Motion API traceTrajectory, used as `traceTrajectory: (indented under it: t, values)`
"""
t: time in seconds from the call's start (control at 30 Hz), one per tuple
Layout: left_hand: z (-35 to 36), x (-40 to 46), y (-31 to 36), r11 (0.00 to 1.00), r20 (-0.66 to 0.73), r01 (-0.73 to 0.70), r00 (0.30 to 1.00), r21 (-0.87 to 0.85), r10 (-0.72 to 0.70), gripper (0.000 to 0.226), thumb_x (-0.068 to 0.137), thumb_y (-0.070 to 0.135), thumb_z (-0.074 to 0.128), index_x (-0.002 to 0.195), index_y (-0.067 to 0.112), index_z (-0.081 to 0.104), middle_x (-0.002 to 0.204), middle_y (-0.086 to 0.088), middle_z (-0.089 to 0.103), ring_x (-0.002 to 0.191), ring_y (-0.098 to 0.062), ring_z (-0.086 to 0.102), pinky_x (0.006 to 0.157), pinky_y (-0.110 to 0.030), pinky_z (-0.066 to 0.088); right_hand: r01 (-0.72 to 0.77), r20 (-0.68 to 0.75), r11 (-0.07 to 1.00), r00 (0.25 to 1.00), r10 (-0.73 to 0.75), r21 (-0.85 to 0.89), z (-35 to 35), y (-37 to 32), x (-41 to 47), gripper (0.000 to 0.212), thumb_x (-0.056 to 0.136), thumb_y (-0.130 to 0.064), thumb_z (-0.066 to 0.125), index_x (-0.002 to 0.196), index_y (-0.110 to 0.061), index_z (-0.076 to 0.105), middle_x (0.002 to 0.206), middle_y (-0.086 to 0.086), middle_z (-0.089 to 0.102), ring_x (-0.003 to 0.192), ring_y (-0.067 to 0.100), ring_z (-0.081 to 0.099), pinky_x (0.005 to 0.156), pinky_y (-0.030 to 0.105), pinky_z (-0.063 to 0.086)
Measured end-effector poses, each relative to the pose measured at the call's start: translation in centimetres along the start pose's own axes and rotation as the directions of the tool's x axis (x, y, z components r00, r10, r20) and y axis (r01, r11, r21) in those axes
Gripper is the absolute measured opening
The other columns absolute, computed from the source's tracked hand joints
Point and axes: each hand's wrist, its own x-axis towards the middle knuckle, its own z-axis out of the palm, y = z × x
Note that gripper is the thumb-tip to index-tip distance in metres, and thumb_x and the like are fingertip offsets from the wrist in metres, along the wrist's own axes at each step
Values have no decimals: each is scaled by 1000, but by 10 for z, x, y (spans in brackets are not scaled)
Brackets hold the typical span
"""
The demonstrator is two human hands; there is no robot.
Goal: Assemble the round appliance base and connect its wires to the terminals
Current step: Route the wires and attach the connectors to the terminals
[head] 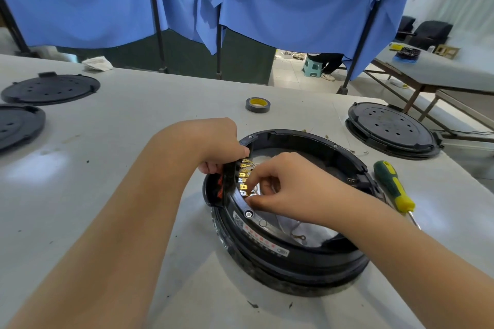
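Note:
A round black appliance base (294,256) lies open side up on the white table, just right of centre. On its left inner wall sits a black terminal block with a row of several brass terminals (244,177) and red parts behind. My left hand (219,144) grips the base's rim at that block from outside. My right hand (288,189) reaches into the base, fingers curled, pinching something small at the lower terminals; what it pinches is hidden. A thin wire with a ring lug (300,236) lies inside the base near the front.
A green and yellow screwdriver (393,187) lies right of the base. A roll of tape (258,104) sits behind it. Black round covers rest at the far left (50,88), left edge (18,125) and right (393,128). Blue curtains hang behind the table.

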Motion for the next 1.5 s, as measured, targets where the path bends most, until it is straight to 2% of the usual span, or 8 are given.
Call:
traceTrajectory:
  t: [0.53, 0.93, 1.13, 1.5]
  values:
    - [0, 2, -1, 1000, -5, -14, 1000, 8, 14, 39, 99, 37, 48, 102, 0, 61, 61, -8, 62, 50, -17, 59, 40, -19, 44, -19, -43, 1000, 999, 19, 6, 0, -1, -3, 11, 77, -37, 76, 76, -27, 72, 55, -11, 51, 54, 3, 45, 61, 32, 45]
    - [-1, 1, -2, 999, 0, -27, 1000, 17, 27, 37, 99, 35, 48, 104, 1, 61, 65, -9, 63, 54, -18, 60, 44, -22, 45, -39, -74, 999, 996, 41, 21, 2, 0, -2, 12, 74, -40, 77, 71, -29, 71, 63, -4, 60, 57, 7, 51, 66, 41, 52]
    - [-1, 0, -1, 1000, 3, -24, 1000, 21, 24, 37, 99, 35, 48, 105, 0, 60, 65, -9, 63, 52, -18, 59, 44, -21, 45, -42, -82, 999, 996, 41, -15, 4, -1, -1, 15, 75, -40, 74, 69, -28, 68, 53, -12, 52, 54, 4, 48, 63, 36, 50]
    - [-2, -3, 0, 1000, -4, -16, 1000, 8, 16, 37, 99, 35, 49, 103, 0, 61, 64, -9, 64, 48, -15, 60, 39, -18, 45, -75, -96, 996, 993, 69, -57, 7, -5, -1, 21, 79, -40, 72, 65, -28, 62, 53, -12, 52, 56, 4, 50, 60, 29, 46]
